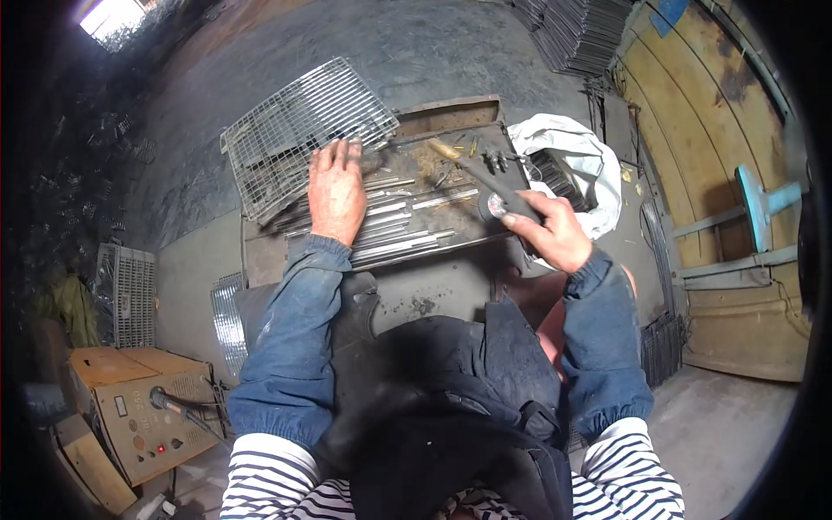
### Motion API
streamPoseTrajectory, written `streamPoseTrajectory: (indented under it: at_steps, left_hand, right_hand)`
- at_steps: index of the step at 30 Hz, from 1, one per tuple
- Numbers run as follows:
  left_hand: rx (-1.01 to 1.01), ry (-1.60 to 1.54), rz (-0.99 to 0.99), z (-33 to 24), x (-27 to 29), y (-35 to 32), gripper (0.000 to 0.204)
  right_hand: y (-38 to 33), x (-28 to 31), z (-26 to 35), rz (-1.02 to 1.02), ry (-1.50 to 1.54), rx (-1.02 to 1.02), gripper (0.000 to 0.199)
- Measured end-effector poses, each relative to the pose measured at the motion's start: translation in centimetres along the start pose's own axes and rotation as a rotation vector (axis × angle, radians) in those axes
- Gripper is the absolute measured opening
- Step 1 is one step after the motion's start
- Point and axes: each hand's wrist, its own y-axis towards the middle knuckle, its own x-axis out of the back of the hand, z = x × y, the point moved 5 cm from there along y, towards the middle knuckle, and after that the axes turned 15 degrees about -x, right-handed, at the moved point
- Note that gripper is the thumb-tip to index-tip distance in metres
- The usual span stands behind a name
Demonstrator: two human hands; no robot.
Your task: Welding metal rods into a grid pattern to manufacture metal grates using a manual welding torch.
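Note:
My left hand (336,198) lies with its fingers stretched out at the near right edge of a metal wire grid (303,108), beside a row of thin metal rods (390,227) on a low worktable (468,224). In my right hand (559,232) is a hammer-like tool (485,178), its dark shaft pointing away to the upper left and ending in a tan tip. A round metal face on it shows by my fingers. Small dark metal parts (496,161) and brass-coloured bits lie past the shaft.
A white sack (607,173) holding dark pieces stands right of the worktable. An orange machine (143,416) with a cable is at lower left. More wire grids (134,295) stand at left, and a dark stack (576,35) at far right. A yellowish metal panel (693,113) rises on the right.

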Motion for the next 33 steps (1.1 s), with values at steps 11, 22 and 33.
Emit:
streamPoseTrajectory:
  at_steps: [11,22,33]
  left_hand:
    - [0.004,-0.003,0.018,0.0,-0.3,-0.2,0.046]
    - [0.025,-0.008,0.009,0.1,-0.1,-0.3,0.048]
    - [-0.018,0.036,0.017,-0.2,0.2,0.2,0.049]
  right_hand:
    - [4.3,-2.9,1.2,-0.024,0.015,-0.060,0.058]
    - [5.2,-3.5,2.3,-0.006,-0.028,-0.049,0.058]
    - [5.9,-3.9,1.1,-0.037,0.012,0.045,0.046]
